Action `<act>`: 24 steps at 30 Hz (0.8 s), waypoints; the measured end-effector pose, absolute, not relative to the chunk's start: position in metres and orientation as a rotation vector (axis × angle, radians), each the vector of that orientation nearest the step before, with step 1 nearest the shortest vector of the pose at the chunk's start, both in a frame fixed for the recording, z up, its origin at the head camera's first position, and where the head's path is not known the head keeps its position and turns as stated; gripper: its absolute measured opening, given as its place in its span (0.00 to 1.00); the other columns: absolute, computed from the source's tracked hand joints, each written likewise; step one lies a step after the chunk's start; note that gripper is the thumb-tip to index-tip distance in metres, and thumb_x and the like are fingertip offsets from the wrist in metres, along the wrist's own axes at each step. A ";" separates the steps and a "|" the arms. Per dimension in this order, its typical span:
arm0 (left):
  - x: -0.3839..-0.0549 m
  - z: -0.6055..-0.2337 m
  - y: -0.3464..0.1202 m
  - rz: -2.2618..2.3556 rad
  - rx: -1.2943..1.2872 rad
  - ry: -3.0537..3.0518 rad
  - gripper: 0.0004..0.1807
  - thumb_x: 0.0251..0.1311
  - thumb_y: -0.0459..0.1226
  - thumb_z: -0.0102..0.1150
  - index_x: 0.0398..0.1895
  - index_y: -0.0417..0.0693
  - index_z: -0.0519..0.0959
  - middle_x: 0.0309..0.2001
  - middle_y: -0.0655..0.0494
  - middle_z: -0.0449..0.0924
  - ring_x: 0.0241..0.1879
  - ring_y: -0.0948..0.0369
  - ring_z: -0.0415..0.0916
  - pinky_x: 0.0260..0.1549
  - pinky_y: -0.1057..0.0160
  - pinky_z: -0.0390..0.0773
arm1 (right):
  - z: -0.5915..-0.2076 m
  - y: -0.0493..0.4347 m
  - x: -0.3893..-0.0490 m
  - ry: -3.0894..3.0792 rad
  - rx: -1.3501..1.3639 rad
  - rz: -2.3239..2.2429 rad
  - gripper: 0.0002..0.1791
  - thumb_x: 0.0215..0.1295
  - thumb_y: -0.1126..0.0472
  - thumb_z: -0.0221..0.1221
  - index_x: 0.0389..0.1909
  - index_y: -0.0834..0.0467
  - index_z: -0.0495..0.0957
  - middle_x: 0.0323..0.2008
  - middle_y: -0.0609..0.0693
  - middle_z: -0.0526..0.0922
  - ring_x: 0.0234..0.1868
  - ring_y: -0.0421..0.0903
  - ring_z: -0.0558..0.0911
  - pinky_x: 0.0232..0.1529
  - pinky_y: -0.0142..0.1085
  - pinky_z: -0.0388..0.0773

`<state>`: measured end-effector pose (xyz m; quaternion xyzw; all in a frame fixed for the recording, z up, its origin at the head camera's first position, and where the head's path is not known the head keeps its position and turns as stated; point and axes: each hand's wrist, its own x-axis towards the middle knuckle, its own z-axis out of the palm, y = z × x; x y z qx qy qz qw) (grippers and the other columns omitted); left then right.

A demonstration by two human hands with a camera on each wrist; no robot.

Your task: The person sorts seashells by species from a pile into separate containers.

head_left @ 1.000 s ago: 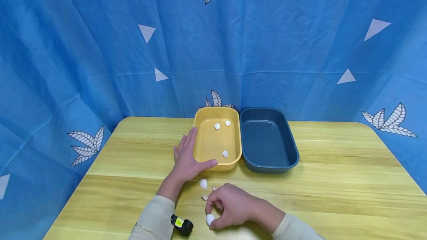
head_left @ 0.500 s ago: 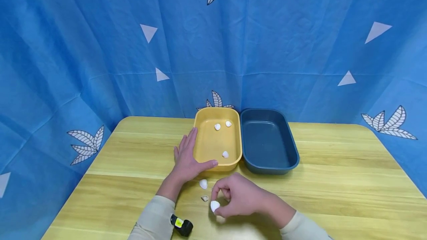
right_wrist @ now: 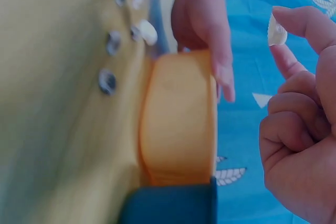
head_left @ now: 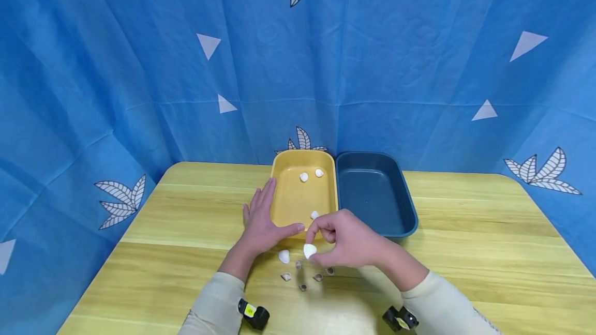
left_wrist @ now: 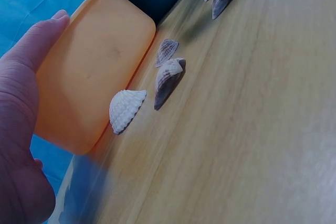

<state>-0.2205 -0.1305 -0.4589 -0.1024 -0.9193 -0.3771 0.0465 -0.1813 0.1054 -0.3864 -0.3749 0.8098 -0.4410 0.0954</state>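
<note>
Between thumb and index finger, my right hand (head_left: 352,242) pinches a white seashell (head_left: 309,250), raised just in front of the yellow tray (head_left: 298,198). In the right wrist view, that shell (right_wrist: 277,31) is held by its edges, with the other fingers curled into the palm. My left hand (head_left: 262,225) rests against the tray's near left corner, fingers straight along the side and thumb over the front rim. Inside the tray lie white shells, one (head_left: 303,177) towards the back. Another white shell (head_left: 284,256) lies on the table near my left wrist.
Several small brown shells, such as this one (head_left: 318,277), are scattered on the wooden table (head_left: 475,242) before the tray. A dark blue tray (head_left: 374,195) stands directly right of the yellow one. Behind the table hangs a blue curtain (head_left: 396,56).
My right hand has lifted the white shell from the table and carried it forward and slightly right, towards the yellow tray. The brown shells beneath it have come into view. My left hand stays put.
</note>
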 end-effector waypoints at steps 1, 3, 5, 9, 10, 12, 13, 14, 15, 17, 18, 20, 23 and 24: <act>-0.221 -0.459 -0.131 -1.152 -0.312 -2.808 0.70 0.42 0.66 0.73 0.82 0.60 0.39 0.80 0.64 0.37 0.77 0.47 0.33 0.66 0.33 0.28 | -0.385 0.106 -0.184 2.411 -1.110 -1.318 0.10 0.52 0.61 0.74 0.33 0.48 0.83 0.13 0.37 0.55 0.17 0.35 0.56 0.28 0.31 0.69; -0.221 -0.459 -0.131 -1.155 -0.314 -2.810 0.69 0.42 0.65 0.73 0.82 0.60 0.39 0.80 0.64 0.37 0.77 0.47 0.33 0.66 0.32 0.28 | -0.382 0.108 -0.190 2.431 -1.092 -1.334 0.10 0.52 0.61 0.74 0.33 0.48 0.83 0.14 0.37 0.55 0.17 0.36 0.57 0.27 0.32 0.69; -0.221 -0.458 -0.131 -1.167 -0.315 -2.809 0.69 0.42 0.65 0.73 0.82 0.61 0.39 0.80 0.65 0.37 0.77 0.47 0.33 0.66 0.33 0.28 | -0.380 0.109 -0.196 2.451 -1.071 -1.344 0.10 0.52 0.60 0.74 0.33 0.48 0.83 0.14 0.37 0.54 0.17 0.37 0.58 0.26 0.32 0.67; -0.221 -0.458 -0.131 -1.172 -0.317 -2.804 0.70 0.41 0.68 0.72 0.82 0.60 0.40 0.80 0.65 0.38 0.77 0.47 0.33 0.66 0.32 0.28 | -0.377 0.111 -0.211 2.499 -1.034 -1.367 0.10 0.52 0.59 0.74 0.33 0.49 0.83 0.14 0.38 0.53 0.17 0.38 0.57 0.24 0.32 0.61; -0.221 -0.458 -0.131 -1.178 -0.315 -2.804 0.70 0.41 0.68 0.72 0.82 0.60 0.40 0.80 0.65 0.37 0.77 0.47 0.33 0.66 0.32 0.28 | -0.376 0.111 -0.215 2.512 -1.027 -1.373 0.09 0.52 0.59 0.74 0.33 0.49 0.84 0.14 0.38 0.53 0.17 0.38 0.57 0.24 0.33 0.61; -0.221 -0.458 -0.131 -1.175 -0.310 -2.806 0.70 0.41 0.67 0.72 0.82 0.60 0.40 0.80 0.66 0.38 0.77 0.47 0.33 0.66 0.32 0.28 | -0.375 0.111 -0.223 2.536 -1.003 -1.391 0.09 0.53 0.59 0.74 0.33 0.51 0.84 0.14 0.39 0.53 0.17 0.40 0.57 0.25 0.34 0.63; -0.221 -0.457 -0.131 -1.175 -0.304 -2.809 0.69 0.42 0.67 0.73 0.82 0.60 0.40 0.80 0.66 0.37 0.77 0.47 0.33 0.66 0.32 0.28 | -0.374 0.110 -0.227 2.545 -0.983 -1.401 0.10 0.53 0.58 0.74 0.34 0.51 0.84 0.14 0.39 0.53 0.17 0.40 0.58 0.27 0.35 0.64; -0.221 -0.457 -0.131 -1.176 -0.300 -2.809 0.69 0.42 0.66 0.73 0.82 0.60 0.40 0.80 0.66 0.37 0.77 0.47 0.33 0.66 0.32 0.28 | -0.374 0.110 -0.231 2.556 -0.961 -1.409 0.10 0.53 0.58 0.74 0.34 0.52 0.84 0.14 0.40 0.54 0.17 0.41 0.58 0.27 0.35 0.65; -0.221 -0.458 -0.131 -1.178 -0.297 -2.811 0.69 0.42 0.65 0.74 0.82 0.61 0.40 0.80 0.67 0.37 0.77 0.47 0.33 0.66 0.32 0.28 | -0.373 0.110 -0.236 2.564 -0.937 -1.418 0.10 0.54 0.58 0.75 0.34 0.53 0.84 0.14 0.41 0.54 0.17 0.42 0.59 0.27 0.36 0.65; -0.221 -0.458 -0.131 -1.170 -0.289 -2.819 0.69 0.43 0.64 0.74 0.82 0.61 0.39 0.80 0.68 0.37 0.77 0.48 0.33 0.66 0.32 0.28 | -0.374 0.109 -0.244 2.588 -0.885 -1.433 0.11 0.54 0.58 0.75 0.35 0.54 0.84 0.14 0.42 0.55 0.17 0.44 0.59 0.27 0.37 0.65; -0.221 -0.458 -0.131 -1.173 -0.288 -2.820 0.69 0.43 0.63 0.75 0.82 0.61 0.39 0.80 0.69 0.36 0.77 0.48 0.33 0.66 0.32 0.28 | -0.374 0.109 -0.248 2.596 -0.859 -1.443 0.10 0.54 0.58 0.75 0.35 0.54 0.84 0.15 0.42 0.55 0.17 0.44 0.59 0.26 0.37 0.64; -0.221 -0.458 -0.131 -1.180 -0.293 -2.815 0.69 0.43 0.63 0.75 0.82 0.60 0.40 0.79 0.69 0.36 0.77 0.48 0.33 0.66 0.32 0.28 | -0.375 0.108 -0.256 2.612 -0.806 -1.467 0.10 0.55 0.58 0.74 0.35 0.54 0.84 0.15 0.44 0.56 0.17 0.45 0.59 0.24 0.38 0.61; -0.220 -0.458 -0.131 -1.180 -0.299 -2.812 0.69 0.43 0.63 0.75 0.82 0.60 0.40 0.80 0.68 0.37 0.77 0.48 0.33 0.65 0.32 0.28 | -0.376 0.107 -0.267 2.621 -0.746 -1.517 0.10 0.55 0.59 0.74 0.35 0.55 0.85 0.14 0.45 0.57 0.16 0.46 0.59 0.22 0.38 0.59; -0.221 -0.458 -0.131 -1.180 -0.304 -2.807 0.69 0.43 0.63 0.75 0.82 0.59 0.40 0.80 0.68 0.37 0.77 0.47 0.33 0.65 0.32 0.28 | -0.377 0.107 -0.271 2.622 -0.731 -1.534 0.10 0.55 0.59 0.74 0.36 0.55 0.85 0.14 0.45 0.57 0.16 0.46 0.58 0.21 0.37 0.59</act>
